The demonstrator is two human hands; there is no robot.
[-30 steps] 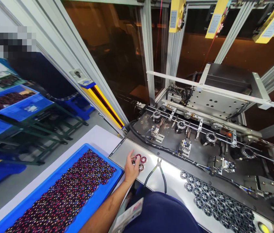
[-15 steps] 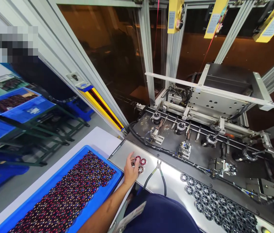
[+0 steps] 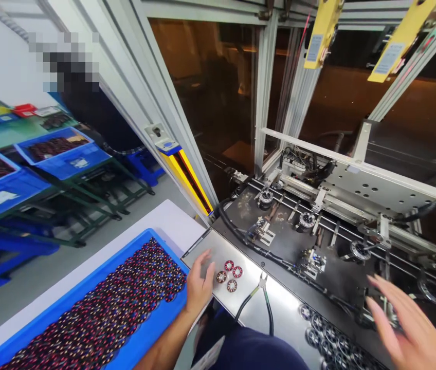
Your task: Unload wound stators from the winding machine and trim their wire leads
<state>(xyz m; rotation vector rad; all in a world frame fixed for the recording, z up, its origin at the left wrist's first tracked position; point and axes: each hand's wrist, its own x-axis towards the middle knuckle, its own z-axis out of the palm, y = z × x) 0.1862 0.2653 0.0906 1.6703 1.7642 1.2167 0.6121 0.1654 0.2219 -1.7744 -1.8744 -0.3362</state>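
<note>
My left hand (image 3: 200, 281) hovers at the left end of the metal ledge (image 3: 285, 304), fingers apart and nothing in them. Just right of it lie several small ring-shaped motor stators (image 3: 221, 277) with red and copper-coloured windings. Wire cutters (image 3: 263, 283) rest beside these, jaws pointing away from me and handles spread. Over the machine's right part, my right hand (image 3: 409, 326) is open with fingers stretched out, hiding part of a fixture (image 3: 391, 314) beneath. Bare black-and-silver stator cores (image 3: 319, 322) sit in rows on the ledge between the cutters and my right hand.
A blue tray (image 3: 171, 247) full of wound stators stands at my left. Behind the ledge, the machine bed (image 3: 249, 205) carries spindles, fixtures and a cable. A yellow safety sensor bar (image 3: 189, 180) lines the frame post. Further left, a person (image 3: 102, 118) is near blue bins (image 3: 54, 169).
My left hand has drawn back left from the small stators, which now lie uncovered. My right hand has come into view at the right. The view has shifted.
</note>
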